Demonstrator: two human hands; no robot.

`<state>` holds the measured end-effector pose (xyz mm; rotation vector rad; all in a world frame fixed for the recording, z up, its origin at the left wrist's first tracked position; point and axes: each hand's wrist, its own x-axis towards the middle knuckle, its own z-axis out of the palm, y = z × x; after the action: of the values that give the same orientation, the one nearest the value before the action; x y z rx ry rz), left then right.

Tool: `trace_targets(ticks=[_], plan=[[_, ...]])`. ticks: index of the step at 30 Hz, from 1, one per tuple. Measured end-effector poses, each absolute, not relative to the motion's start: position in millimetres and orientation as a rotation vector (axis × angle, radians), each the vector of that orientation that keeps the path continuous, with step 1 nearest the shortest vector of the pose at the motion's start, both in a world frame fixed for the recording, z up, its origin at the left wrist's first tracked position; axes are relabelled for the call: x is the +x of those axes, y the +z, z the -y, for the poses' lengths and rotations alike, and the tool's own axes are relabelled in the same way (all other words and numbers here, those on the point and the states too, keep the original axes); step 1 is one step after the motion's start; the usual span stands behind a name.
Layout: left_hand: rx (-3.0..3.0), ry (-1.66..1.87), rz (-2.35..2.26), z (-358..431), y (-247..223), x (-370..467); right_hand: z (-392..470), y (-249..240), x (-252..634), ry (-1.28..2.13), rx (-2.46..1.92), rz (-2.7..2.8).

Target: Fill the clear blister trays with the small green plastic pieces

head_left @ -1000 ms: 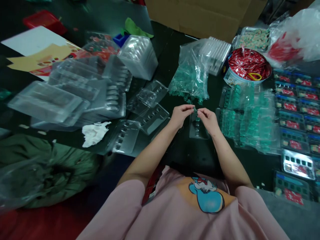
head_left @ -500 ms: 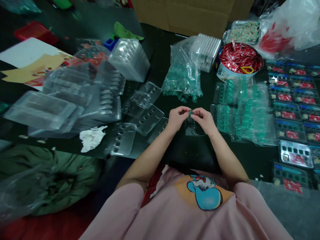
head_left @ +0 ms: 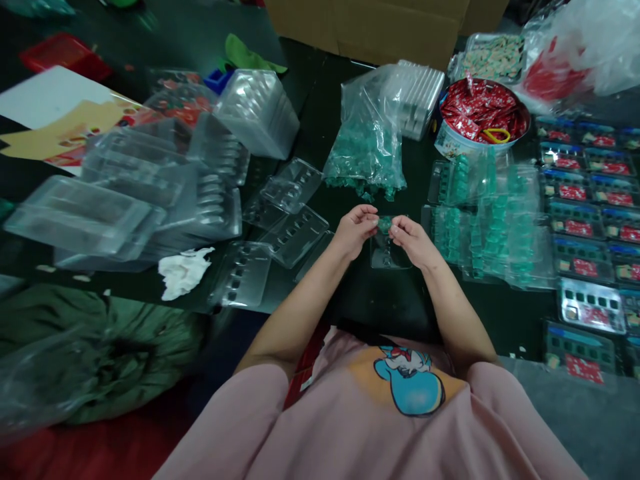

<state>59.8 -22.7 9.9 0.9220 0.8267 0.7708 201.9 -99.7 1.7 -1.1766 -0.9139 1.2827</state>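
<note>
A small translucent green plastic piece (head_left: 385,224) is between my two hands, over the far part of a clear plastic blister tray (head_left: 387,258) lying on the dark table. My left hand (head_left: 354,232) pinches at its left side with thumb and fingers together. On the other side, the closed fingertips of my right hand (head_left: 412,241) meet its right edge. Whether the piece rests on the tray or hangs just above it cannot be made out. Beyond my hands, a clear bag (head_left: 367,140) spills more green pieces toward me.
Left are loose clear trays (head_left: 295,237), stacked clear covers (head_left: 100,217) and a crumpled white tissue (head_left: 184,272). Trays filled with green pieces (head_left: 520,227) lie right, beside rows of packed sets (head_left: 583,267). A round tin (head_left: 453,143) of red packets and a cardboard box (head_left: 370,30) stand behind.
My hands have drawn slightly apart, and more of the green piece shows between the fingertips. The whole view has shifted slightly; the tray beneath stays in place.
</note>
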Motion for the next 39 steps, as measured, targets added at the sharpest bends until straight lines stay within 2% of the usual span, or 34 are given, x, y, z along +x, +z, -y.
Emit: trace_targets(ticks=[13,23,29,39], plan=[[0.954,0.719,-0.801,19,15,68,91,1,199,1.042,-1.298,0.749],[1.413,0.716,-1.002,31,-16,62,101,-34,207,0.886,-1.627,1.113],[1.652,0.665,-1.090,31,-26,60,101,-36,199,0.699,-1.842,1.257],[2.220,0.359,-1.232,40,-27,69,101,-36,188,0.493,-2.092,1.566]])
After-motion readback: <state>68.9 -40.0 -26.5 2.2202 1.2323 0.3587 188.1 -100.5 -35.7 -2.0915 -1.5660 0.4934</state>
